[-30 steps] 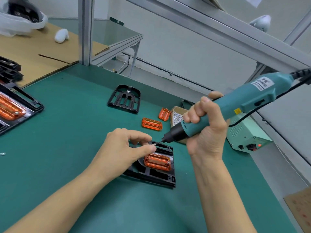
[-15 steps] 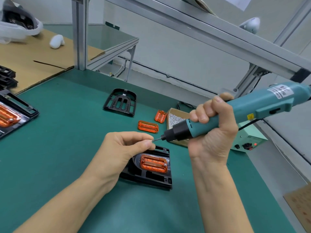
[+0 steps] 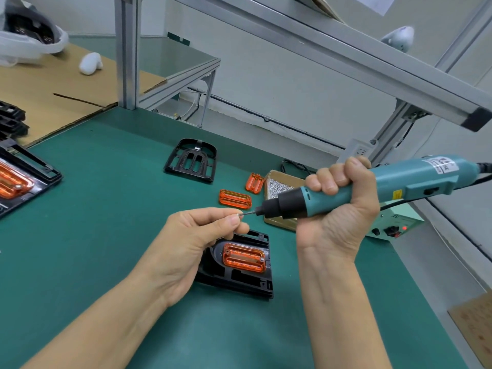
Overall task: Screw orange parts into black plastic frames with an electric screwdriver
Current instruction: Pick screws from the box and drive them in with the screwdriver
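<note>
Nearest me, on the matte green bench mat [image 3: 80, 235], lies a black plastic frame [image 3: 239, 278], flat and ribbed, with a glossy, translucent orange part [image 3: 243, 257] seated in its recess; the part is a rounded rectangle with fine ridges, and a small silver screw head shows at its right end. The left hand [image 3: 191, 246] is raised just above the frame's left edge, thumb and forefinger pinching a tiny silver screw [image 3: 237, 214]. The thin bit of the electric screwdriver [image 3: 359, 187] meets that screw right at the fingertips. The right hand [image 3: 338, 209] is clenched around the tool's smooth teal barrel, just behind its black nose, holding it nearly level, and a black cable trails from its far end.

Compared with half a second ago, both hands have come up a little from the frame, and the bit tip has closed onto the pinched screw rather than standing just off it.

Farther back, two loose orange parts [image 3: 235, 198] lie on the mat beside a small cardboard box [image 3: 279, 182] filled with silver screws. A pale green power unit [image 3: 396, 225] with a red light sits behind the right hand. An empty black frame [image 3: 191, 159] rests beyond, and at the left edge a finished frame [image 3: 24, 177] holds another orange piece.
</note>
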`<state>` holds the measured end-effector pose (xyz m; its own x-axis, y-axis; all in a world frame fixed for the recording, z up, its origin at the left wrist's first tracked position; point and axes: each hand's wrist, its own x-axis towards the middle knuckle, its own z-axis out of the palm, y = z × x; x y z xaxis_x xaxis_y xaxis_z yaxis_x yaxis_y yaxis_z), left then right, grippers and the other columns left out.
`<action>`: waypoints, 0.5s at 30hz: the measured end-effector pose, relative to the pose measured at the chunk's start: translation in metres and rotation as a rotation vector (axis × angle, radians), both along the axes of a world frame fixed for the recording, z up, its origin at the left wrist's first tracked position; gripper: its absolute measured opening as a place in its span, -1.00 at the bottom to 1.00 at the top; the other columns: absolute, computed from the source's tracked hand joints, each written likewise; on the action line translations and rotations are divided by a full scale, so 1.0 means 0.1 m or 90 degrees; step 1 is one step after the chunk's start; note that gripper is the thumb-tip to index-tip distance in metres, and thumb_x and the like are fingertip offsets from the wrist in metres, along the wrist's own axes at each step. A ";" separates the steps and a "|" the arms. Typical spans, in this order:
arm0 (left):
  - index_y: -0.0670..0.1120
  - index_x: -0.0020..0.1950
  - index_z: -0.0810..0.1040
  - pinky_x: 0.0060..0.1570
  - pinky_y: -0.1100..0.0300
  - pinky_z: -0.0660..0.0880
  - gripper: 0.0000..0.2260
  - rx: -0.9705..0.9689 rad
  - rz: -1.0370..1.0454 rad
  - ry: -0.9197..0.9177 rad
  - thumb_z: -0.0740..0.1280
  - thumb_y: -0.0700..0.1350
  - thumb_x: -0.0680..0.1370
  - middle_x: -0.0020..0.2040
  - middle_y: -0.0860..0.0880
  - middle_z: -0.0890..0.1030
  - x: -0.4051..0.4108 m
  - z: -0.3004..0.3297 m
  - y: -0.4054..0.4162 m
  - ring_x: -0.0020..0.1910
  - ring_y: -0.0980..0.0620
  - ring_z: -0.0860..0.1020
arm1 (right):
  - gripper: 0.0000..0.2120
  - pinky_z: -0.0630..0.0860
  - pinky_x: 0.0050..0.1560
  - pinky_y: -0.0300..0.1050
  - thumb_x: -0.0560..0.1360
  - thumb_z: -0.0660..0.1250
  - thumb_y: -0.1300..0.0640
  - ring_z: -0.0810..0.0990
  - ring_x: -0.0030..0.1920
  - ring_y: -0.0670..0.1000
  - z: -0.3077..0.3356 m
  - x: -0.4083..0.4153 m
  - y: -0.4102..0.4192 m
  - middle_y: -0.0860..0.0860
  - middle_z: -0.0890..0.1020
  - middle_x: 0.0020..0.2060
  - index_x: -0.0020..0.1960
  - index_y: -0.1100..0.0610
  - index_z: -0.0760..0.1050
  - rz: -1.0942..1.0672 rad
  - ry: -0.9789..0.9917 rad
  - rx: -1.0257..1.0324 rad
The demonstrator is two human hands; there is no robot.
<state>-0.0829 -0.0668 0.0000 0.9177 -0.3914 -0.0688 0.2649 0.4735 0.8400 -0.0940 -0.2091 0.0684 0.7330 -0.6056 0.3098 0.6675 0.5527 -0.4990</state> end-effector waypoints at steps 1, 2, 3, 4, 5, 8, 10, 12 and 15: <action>-0.13 -0.24 0.71 -0.35 0.38 0.49 -0.86 -0.001 0.000 -0.003 0.44 -0.15 0.24 -0.28 -0.13 0.68 0.00 0.00 0.00 -0.34 0.15 0.57 | -0.81 0.34 -0.52 -0.28 0.50 0.18 0.33 0.32 -0.58 -0.13 -0.01 0.00 0.01 -0.09 0.35 -0.52 -0.16 0.06 0.37 0.002 -0.006 -0.004; -0.13 -0.24 0.71 -0.34 0.38 0.49 -0.86 -0.001 -0.002 -0.005 0.44 -0.15 0.24 -0.28 -0.13 0.67 0.00 -0.01 0.00 -0.34 0.15 0.57 | -0.83 0.34 -0.52 -0.28 0.46 0.20 0.32 0.33 -0.58 -0.13 -0.01 0.00 0.01 -0.09 0.35 -0.52 -0.16 0.06 0.37 0.006 -0.014 -0.010; -0.12 -0.23 0.72 -0.32 0.37 0.49 -0.84 -0.001 -0.005 -0.007 0.44 -0.13 0.24 -0.27 -0.13 0.67 0.00 -0.02 0.00 -0.33 0.14 0.56 | -0.85 0.34 -0.52 -0.28 0.43 0.21 0.30 0.33 -0.58 -0.13 -0.01 -0.01 0.02 -0.09 0.35 -0.52 -0.16 0.05 0.38 0.010 -0.020 -0.018; -0.11 -0.22 0.72 -0.29 0.36 0.49 -0.83 -0.003 -0.011 -0.008 0.44 -0.11 0.24 -0.27 -0.12 0.67 0.00 -0.02 0.00 -0.31 0.13 0.56 | -0.86 0.34 -0.52 -0.27 0.41 0.22 0.28 0.33 -0.58 -0.13 -0.01 -0.01 0.02 -0.09 0.35 -0.52 -0.16 0.05 0.38 0.013 -0.026 -0.024; -0.10 -0.21 0.72 -0.25 0.34 0.49 -0.82 -0.006 -0.017 -0.008 0.44 -0.10 0.24 -0.26 -0.11 0.67 0.00 -0.03 0.00 -0.29 0.13 0.55 | -0.86 0.34 -0.52 -0.28 0.40 0.22 0.27 0.32 -0.58 -0.13 -0.01 -0.01 0.02 -0.09 0.34 -0.52 -0.16 0.04 0.38 0.015 -0.032 -0.027; -0.10 -0.20 0.72 -0.18 0.30 0.48 -0.81 -0.008 -0.029 -0.012 0.45 -0.08 0.24 -0.25 -0.11 0.67 0.02 -0.04 0.01 -0.26 0.11 0.56 | -0.87 0.33 -0.52 -0.28 0.39 0.22 0.26 0.32 -0.58 -0.13 -0.01 -0.01 0.02 -0.09 0.34 -0.52 -0.16 0.05 0.38 0.024 -0.047 -0.032; -0.14 -0.22 0.71 -0.26 0.33 0.51 -0.85 0.006 -0.022 -0.032 0.44 -0.12 0.27 -0.27 -0.14 0.67 0.02 -0.05 0.01 -0.30 0.11 0.58 | -0.87 0.33 -0.52 -0.27 0.41 0.20 0.27 0.32 -0.58 -0.13 -0.03 -0.02 0.01 -0.09 0.34 -0.52 -0.14 0.05 0.38 0.031 -0.051 -0.056; -0.18 -0.23 0.69 -0.31 0.37 0.51 -0.89 0.028 -0.008 -0.057 0.43 -0.18 0.30 -0.30 -0.16 0.67 0.03 -0.04 0.01 -0.33 0.10 0.60 | -0.86 0.33 -0.51 -0.27 0.42 0.19 0.28 0.31 -0.58 -0.13 -0.05 -0.02 0.01 -0.09 0.33 -0.51 -0.11 0.06 0.37 0.032 -0.055 -0.088; -0.20 -0.23 0.69 -0.32 0.36 0.52 -0.89 0.034 -0.007 -0.067 0.42 -0.20 0.31 -0.30 -0.17 0.67 0.05 -0.05 0.01 -0.33 0.08 0.62 | -0.86 0.34 -0.52 -0.27 0.42 0.19 0.28 0.32 -0.58 -0.13 -0.06 -0.01 0.02 -0.09 0.34 -0.52 -0.10 0.06 0.37 0.022 -0.053 -0.092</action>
<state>-0.0774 -0.0659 -0.0053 0.9167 -0.3996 0.0075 0.1782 0.4255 0.8872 -0.0951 -0.2073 0.0629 0.7209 -0.5244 0.4532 0.6917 0.5026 -0.5186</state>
